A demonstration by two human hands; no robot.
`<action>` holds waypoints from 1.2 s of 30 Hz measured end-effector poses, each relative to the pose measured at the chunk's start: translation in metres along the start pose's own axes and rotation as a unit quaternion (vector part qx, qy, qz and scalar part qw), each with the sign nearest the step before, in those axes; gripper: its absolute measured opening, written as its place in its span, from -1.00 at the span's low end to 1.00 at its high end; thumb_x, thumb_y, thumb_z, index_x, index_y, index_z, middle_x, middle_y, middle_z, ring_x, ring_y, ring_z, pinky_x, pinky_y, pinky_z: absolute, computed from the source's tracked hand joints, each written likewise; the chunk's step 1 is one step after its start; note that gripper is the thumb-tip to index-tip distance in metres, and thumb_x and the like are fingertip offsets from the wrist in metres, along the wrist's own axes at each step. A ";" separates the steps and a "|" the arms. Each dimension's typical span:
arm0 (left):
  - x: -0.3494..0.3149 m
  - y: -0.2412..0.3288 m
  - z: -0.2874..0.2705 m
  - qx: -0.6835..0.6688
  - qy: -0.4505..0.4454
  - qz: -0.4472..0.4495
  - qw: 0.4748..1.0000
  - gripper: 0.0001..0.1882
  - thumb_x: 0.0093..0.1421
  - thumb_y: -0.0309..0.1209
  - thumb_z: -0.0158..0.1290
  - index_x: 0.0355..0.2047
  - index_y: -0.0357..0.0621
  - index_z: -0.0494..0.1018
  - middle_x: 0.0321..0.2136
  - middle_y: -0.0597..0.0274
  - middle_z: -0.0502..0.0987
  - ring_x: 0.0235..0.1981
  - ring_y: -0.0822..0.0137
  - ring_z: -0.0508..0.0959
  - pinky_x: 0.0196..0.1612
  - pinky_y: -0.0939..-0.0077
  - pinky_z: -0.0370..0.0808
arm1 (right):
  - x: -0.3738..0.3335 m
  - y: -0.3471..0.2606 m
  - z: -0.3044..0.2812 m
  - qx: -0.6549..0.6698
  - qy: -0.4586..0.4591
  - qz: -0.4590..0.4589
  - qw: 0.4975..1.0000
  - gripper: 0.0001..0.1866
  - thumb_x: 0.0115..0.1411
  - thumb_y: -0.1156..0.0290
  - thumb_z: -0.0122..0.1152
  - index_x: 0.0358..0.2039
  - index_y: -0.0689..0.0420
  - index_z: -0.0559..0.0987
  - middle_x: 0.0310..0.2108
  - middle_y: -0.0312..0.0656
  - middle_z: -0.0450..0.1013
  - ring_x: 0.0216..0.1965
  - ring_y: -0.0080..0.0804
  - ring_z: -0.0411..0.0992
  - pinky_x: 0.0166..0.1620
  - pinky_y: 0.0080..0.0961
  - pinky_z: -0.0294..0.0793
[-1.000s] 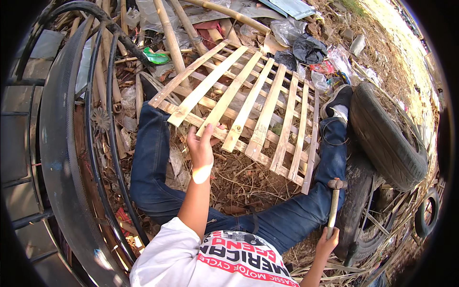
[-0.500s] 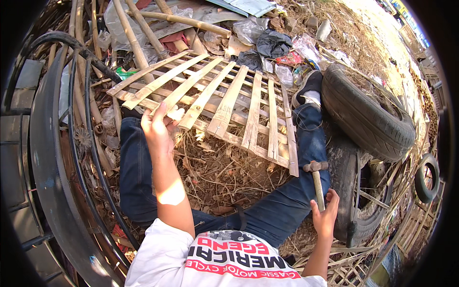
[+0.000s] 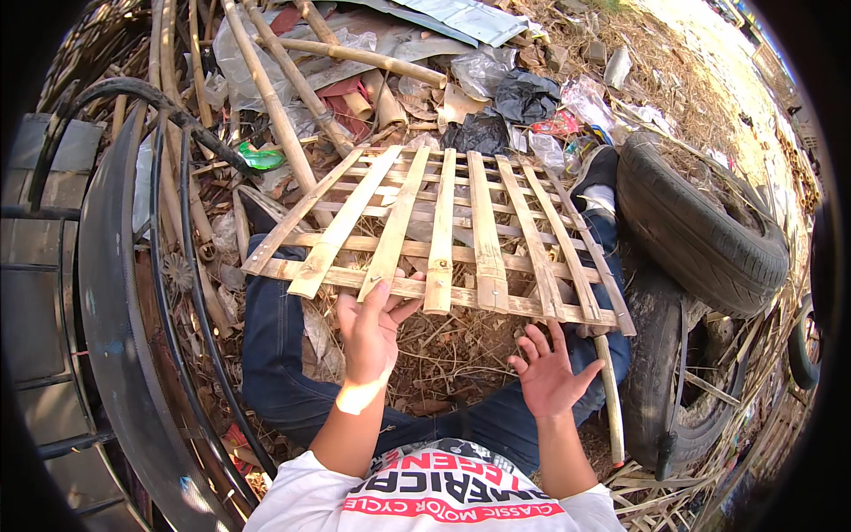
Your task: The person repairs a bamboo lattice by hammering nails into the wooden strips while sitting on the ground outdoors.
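A bamboo lattice panel (image 3: 441, 239) of split slats nailed over cross strips lies tilted above my legs. My left hand (image 3: 368, 335) is closed on its near edge, left of the middle, with the thumb up against a slat. Palm up and fingers spread, my right hand (image 3: 554, 368) holds nothing; its fingertips come close to the near edge on the right, and I cannot tell if they touch. Beside it a hammer (image 3: 611, 399) rests against my right leg, its wooden handle showing and its head mostly hidden by the panel's corner.
Two old tyres (image 3: 700, 230) lean together at the right. A black metal frame (image 3: 182, 293) with a curved bar stands at my left. Bamboo poles (image 3: 275, 106), black plastic bags (image 3: 525, 96) and metal sheeting (image 3: 461, 18) lie beyond the panel.
The panel has turned, its near edge now running more level across my view. My left hand has shifted along that edge. My right hand has let go of the hammer and moved toward the panel.
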State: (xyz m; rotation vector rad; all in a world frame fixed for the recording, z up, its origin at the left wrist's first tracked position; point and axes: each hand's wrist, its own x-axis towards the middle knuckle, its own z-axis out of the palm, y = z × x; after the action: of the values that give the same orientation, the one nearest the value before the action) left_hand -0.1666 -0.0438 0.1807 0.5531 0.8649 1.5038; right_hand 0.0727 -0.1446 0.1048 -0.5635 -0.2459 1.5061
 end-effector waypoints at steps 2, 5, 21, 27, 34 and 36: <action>-0.017 -0.009 0.013 0.000 -0.031 -0.025 0.999 -0.59 0.31 -0.52 -0.08 0.13 -0.41 0.20 -0.01 -0.14 0.47 0.07 -0.05 0.52 0.08 0.06 0.57 | -0.004 0.009 0.018 -0.058 -0.010 -0.005 0.998 0.06 0.01 -0.54 0.03 0.27 0.06 0.19 0.16 0.04 0.31 0.13 -0.10 0.35 0.09 -0.01 0.44; -0.034 -0.027 0.014 0.020 -0.077 -0.057 0.995 -0.55 0.25 -0.55 -0.06 0.14 -0.44 0.21 0.07 -0.12 0.42 0.19 -0.10 0.41 0.23 0.00 0.41 | 0.002 0.016 0.047 -0.156 0.009 -0.044 0.987 -0.05 0.10 -0.33 0.18 0.28 0.09 0.18 0.21 0.02 0.26 0.18 -0.15 0.31 0.15 -0.06 0.41; 0.053 -0.108 -0.160 -0.014 0.042 -0.069 0.997 -0.72 0.28 -0.48 0.02 -0.01 -0.28 0.37 -0.09 0.07 0.52 -0.15 0.20 0.59 -0.05 0.20 0.55 | 0.072 -0.013 0.109 -0.211 0.171 -0.088 0.958 -0.58 0.29 0.37 0.18 0.04 0.31 0.30 -0.11 0.02 0.48 -0.19 -0.15 0.58 -0.13 -0.23 0.66; 0.150 -0.025 -0.202 -0.089 0.005 -0.181 0.979 -0.10 0.27 0.37 -0.36 0.23 -0.18 0.28 0.05 -0.03 0.47 0.01 0.10 0.51 0.10 -0.02 0.45 | 0.080 -0.023 0.109 -0.225 0.194 -0.103 0.949 -0.61 0.25 0.36 0.19 0.01 0.26 0.36 -0.16 -0.04 0.52 -0.25 -0.27 0.59 -0.21 -0.34 0.65; 0.255 0.019 -0.195 0.180 -0.113 -0.333 0.919 0.09 0.18 0.51 -0.48 -0.06 -0.39 0.50 -0.26 -0.01 0.63 -0.22 0.23 0.62 -0.03 0.36 0.50 | 0.104 -0.022 0.115 -0.209 0.234 -0.178 0.932 -0.71 0.19 0.31 0.14 -0.18 0.25 0.45 -0.26 0.00 0.52 -0.27 -0.24 0.56 -0.18 -0.31 0.64; 0.265 0.017 -0.177 0.183 -0.130 -0.383 0.896 0.05 0.18 0.50 -0.42 -0.10 -0.37 0.52 -0.36 0.06 0.65 -0.31 0.30 0.64 -0.11 0.40 0.53 | 0.110 -0.032 0.115 -0.232 0.239 -0.199 0.922 -0.73 0.19 0.30 0.14 -0.22 0.24 0.48 -0.34 -0.07 0.53 -0.29 -0.30 0.55 -0.17 -0.34 0.62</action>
State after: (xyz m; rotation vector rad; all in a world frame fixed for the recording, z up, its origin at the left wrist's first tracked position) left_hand -0.3490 0.1821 0.0488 0.5751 1.0018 0.5333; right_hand 0.0518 -0.0132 0.1978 -1.1655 -0.3147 0.8750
